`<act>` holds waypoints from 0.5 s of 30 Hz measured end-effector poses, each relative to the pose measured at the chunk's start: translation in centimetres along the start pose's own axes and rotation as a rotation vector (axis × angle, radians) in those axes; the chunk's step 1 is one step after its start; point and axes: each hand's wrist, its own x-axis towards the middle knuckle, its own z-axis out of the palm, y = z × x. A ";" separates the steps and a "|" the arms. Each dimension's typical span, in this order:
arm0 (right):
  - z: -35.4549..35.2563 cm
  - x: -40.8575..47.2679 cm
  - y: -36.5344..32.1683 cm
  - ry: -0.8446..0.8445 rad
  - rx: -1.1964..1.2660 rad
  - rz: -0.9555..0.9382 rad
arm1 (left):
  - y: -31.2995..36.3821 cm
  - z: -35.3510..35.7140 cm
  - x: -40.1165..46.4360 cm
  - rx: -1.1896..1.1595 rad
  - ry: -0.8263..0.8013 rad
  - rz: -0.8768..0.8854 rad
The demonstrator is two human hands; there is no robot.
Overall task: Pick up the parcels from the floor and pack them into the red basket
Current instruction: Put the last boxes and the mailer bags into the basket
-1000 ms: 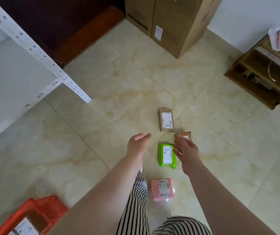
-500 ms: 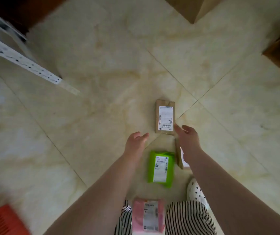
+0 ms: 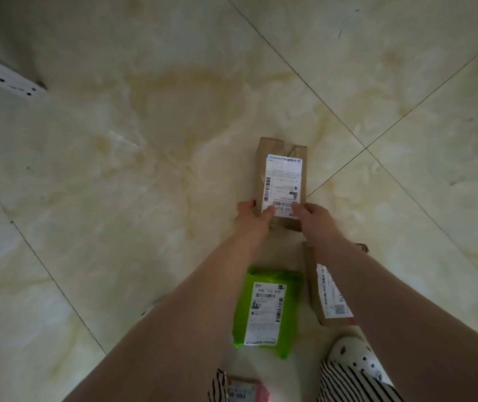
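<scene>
Two hands on one parcel: left hand (image 3: 253, 216) and right hand (image 3: 313, 217) both pinch the near end of the brown bag (image 3: 282, 181), thumbs on top over the label, other fingers at or under the edges, so exactly how far they wrap I cannot tell. Bag lies flat on the floor (image 3: 116, 198), far end pointing away, not visibly lifted. Risks, as I judge them: grip sits only at the near edge, so the long far end will hang and could swing or slip out on the lift; thumbs on the label may slide on it; paper could crease or tear at the pinch if the contents are heavy. Arms reach forward nearly straight, wrists low, forearms passing right over the green parcel (image 3: 266, 309) and the brown box (image 3: 329, 291). Box is partly hidden under the right forearm, so pulling back low could drag or knock it. A pink parcel (image 3: 245, 391) sits at the bottom edge by the striped trousers (image 3: 356, 384) and shoe (image 3: 353, 355); stepping back blind could tread on it. Red basket is out of view, so the carry needs a turn with the load held at one end only. Four parcels left on the floor, none packed that I can see.
</scene>
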 end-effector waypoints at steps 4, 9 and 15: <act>0.2 -4.2 -1.5 0.025 0.163 0.025 | 1.6 -1.9 -4.1 -0.049 0.113 0.118; 0.9 -14.6 -4.6 -0.082 0.424 0.132 | 5.4 -8.8 -12.6 -0.213 0.076 0.144; -1.7 -26.9 -11.4 -0.020 0.571 0.131 | 11.5 -22.1 -24.1 -0.075 -0.189 0.090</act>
